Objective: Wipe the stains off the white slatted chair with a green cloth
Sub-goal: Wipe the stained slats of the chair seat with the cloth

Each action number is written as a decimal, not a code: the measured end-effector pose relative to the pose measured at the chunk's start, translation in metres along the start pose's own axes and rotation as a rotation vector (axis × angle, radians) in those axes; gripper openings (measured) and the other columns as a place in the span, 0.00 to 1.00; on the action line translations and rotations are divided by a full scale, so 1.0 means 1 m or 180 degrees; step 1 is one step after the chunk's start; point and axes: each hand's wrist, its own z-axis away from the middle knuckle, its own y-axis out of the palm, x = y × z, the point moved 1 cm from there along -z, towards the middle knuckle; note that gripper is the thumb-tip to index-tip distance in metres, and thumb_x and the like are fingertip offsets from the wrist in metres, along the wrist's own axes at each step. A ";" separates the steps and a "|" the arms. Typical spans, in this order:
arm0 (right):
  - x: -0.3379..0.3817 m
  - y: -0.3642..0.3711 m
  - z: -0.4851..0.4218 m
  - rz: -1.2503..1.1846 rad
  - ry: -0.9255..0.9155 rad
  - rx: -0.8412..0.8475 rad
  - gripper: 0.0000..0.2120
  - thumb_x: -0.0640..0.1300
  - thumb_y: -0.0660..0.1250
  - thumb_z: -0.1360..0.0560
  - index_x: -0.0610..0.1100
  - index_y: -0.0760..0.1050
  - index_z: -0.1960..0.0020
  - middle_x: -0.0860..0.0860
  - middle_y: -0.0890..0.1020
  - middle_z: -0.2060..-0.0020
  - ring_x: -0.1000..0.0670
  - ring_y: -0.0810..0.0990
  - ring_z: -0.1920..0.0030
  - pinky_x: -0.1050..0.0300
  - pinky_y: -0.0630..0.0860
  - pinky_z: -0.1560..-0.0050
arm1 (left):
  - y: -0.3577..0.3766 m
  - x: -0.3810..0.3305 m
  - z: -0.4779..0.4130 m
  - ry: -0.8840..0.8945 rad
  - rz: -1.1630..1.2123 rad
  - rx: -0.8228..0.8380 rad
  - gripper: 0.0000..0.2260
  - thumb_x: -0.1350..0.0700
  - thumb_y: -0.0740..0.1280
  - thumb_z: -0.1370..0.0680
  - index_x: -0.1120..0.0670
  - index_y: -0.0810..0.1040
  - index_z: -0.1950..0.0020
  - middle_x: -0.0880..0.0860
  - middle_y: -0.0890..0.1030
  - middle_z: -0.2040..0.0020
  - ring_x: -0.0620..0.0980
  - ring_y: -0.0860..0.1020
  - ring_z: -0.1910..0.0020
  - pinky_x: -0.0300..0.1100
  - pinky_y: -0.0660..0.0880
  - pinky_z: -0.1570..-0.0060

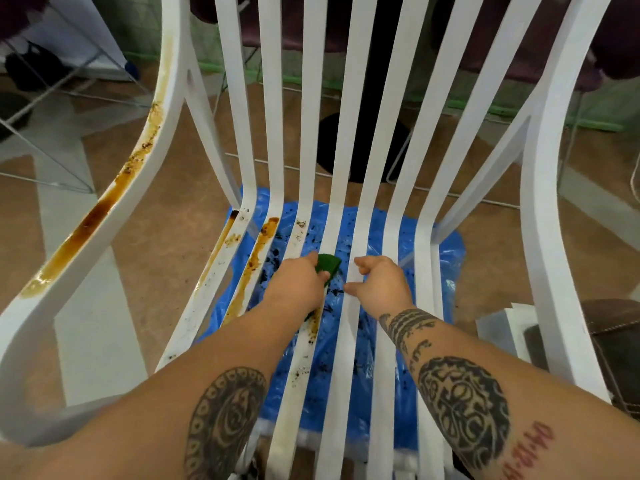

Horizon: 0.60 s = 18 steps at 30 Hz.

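Note:
The white slatted chair (370, 140) fills the view. Brown stains run along its left armrest (97, 209) and down the left seat slats (252, 261). My left hand (298, 284) is shut on the green cloth (329, 263) and presses it on a middle seat slat. My right hand (381, 282) grips the neighbouring slat, thumb under and fingers over it. The right-hand slats look clean.
A blue plastic sheet (446, 265) speckled with dark crumbs lies on the floor under the seat. A brown stitched cushion (613, 334) and a white block (512, 327) sit at the right. Wire rack legs (48, 157) stand at the left, dark chairs behind.

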 end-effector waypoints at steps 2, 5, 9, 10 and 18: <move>0.001 -0.003 -0.001 -0.0155 0.0062 0.0027 0.31 0.42 0.79 0.28 0.43 0.73 0.28 0.45 0.79 0.35 0.47 0.78 0.36 0.54 0.75 0.34 | 0.001 0.000 -0.001 -0.0100 -0.0003 0.0075 0.25 0.46 0.63 0.17 0.55 0.65 0.22 0.62 0.76 0.33 0.61 0.78 0.40 0.53 0.79 0.45; 0.002 -0.004 0.001 -0.0227 0.0108 0.0021 0.31 0.42 0.79 0.29 0.43 0.74 0.28 0.46 0.79 0.35 0.48 0.78 0.36 0.56 0.75 0.36 | 0.001 0.000 0.002 -0.0245 0.0027 0.0124 0.28 0.45 0.66 0.19 0.56 0.66 0.22 0.61 0.77 0.33 0.60 0.79 0.41 0.52 0.80 0.44; 0.001 -0.004 0.002 -0.0158 0.0112 0.0025 0.30 0.42 0.78 0.28 0.44 0.73 0.28 0.47 0.79 0.34 0.47 0.78 0.36 0.55 0.74 0.35 | -0.008 0.003 0.009 -0.0375 -0.0562 0.0451 0.24 0.46 0.68 0.20 0.56 0.74 0.28 0.53 0.78 0.54 0.54 0.80 0.54 0.48 0.82 0.49; 0.001 -0.004 0.002 -0.0110 0.0111 0.0030 0.30 0.42 0.78 0.28 0.44 0.73 0.28 0.46 0.79 0.34 0.47 0.78 0.36 0.54 0.75 0.34 | -0.011 0.005 0.011 -0.0404 -0.0713 0.0560 0.22 0.47 0.69 0.21 0.56 0.76 0.30 0.51 0.75 0.59 0.52 0.78 0.60 0.46 0.81 0.53; -0.001 -0.003 0.005 0.0045 -0.0057 0.0005 0.29 0.45 0.77 0.27 0.45 0.74 0.28 0.47 0.78 0.32 0.46 0.77 0.35 0.51 0.74 0.32 | -0.038 0.002 0.020 0.0073 -0.0774 0.0468 0.18 0.47 0.61 0.17 0.51 0.76 0.29 0.57 0.81 0.41 0.56 0.80 0.46 0.50 0.80 0.45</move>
